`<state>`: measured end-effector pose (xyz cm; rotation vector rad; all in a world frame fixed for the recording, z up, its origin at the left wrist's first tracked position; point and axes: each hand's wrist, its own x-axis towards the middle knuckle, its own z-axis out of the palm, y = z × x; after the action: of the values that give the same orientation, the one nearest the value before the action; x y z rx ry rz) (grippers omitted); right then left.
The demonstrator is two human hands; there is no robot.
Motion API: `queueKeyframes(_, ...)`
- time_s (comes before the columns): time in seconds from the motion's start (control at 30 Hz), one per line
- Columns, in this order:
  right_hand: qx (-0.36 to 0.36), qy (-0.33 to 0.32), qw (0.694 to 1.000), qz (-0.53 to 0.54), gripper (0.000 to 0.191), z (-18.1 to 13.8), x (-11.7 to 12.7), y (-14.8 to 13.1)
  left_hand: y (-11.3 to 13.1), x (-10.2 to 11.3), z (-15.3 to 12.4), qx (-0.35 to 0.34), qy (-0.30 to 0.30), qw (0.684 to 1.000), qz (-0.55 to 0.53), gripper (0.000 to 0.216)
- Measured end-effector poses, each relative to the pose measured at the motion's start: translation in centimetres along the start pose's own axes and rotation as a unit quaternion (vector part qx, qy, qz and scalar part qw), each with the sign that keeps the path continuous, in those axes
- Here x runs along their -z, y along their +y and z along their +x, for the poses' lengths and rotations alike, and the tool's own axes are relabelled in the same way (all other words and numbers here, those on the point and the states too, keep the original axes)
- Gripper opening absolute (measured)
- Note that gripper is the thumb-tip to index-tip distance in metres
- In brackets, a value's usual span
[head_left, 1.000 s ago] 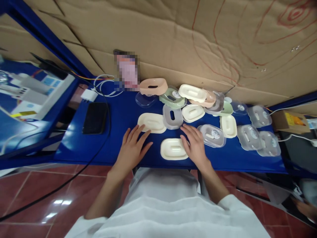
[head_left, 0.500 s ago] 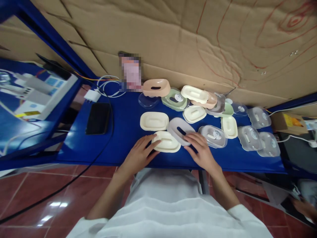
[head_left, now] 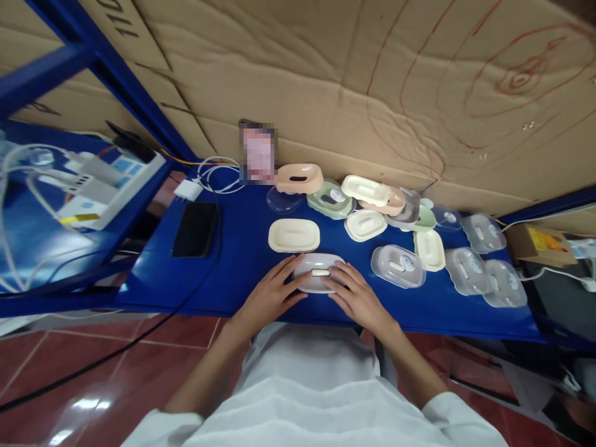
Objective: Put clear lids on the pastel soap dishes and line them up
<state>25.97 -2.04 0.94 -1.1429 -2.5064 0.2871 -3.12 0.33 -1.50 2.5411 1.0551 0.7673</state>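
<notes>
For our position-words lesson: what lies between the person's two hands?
A grey soap dish, in the head view; the left hand and right hand touch its two ends.

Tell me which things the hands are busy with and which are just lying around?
In use: grey soap dish, touched by the left hand and the right hand.

Lying about: cream tray, black phone, peach dish, clear-lidded box, white charger.
</notes>
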Motion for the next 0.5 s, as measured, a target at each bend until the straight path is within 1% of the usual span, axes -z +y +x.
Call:
queueKeyframes(0.07,0.007,0.001,1.000,-0.017,0.041,0.3,-0.3,0.3,0.2,0.2,-0.2,0.009,0.003,1.000,0.002,0.049)
queueKeyframes(0.13,0.010,-0.005,1.000,-0.027,0.041,0.4,-0.3,0.4,0.3,0.8,0.0,0.011,0.000,1.000,-0.002,0.049)
queueKeyframes(0.23,0.002,-0.006,0.999,-0.044,0.039,0.3,-0.1,0.5,-0.3,2.6,1.6,0.018,-0.001,1.000,0.013,0.046)
queueKeyframes(0.3,-0.017,0.004,0.998,-0.055,0.038,-0.2,-0.1,0.5,-1.3,3.9,3.6,0.032,0.011,0.998,0.048,0.045)
queueKeyframes(0.37,-0.043,0.022,0.997,-0.060,0.039,-0.7,-0.3,0.3,-2.8,5.0,6.4,0.063,0.024,0.994,0.086,0.045)
queueKeyframes(0.43,-0.072,0.040,0.995,-0.062,0.039,-1.3,-0.7,0.1,-4.6,5.4,9.6,0.089,0.035,0.989,0.114,0.048)
queueKeyframes(0.5,-0.096,0.055,0.992,-0.059,0.038,-1.8,-1.0,-0.1,-6.3,5.2,12.6,0.127,0.049,0.981,0.135,0.055)
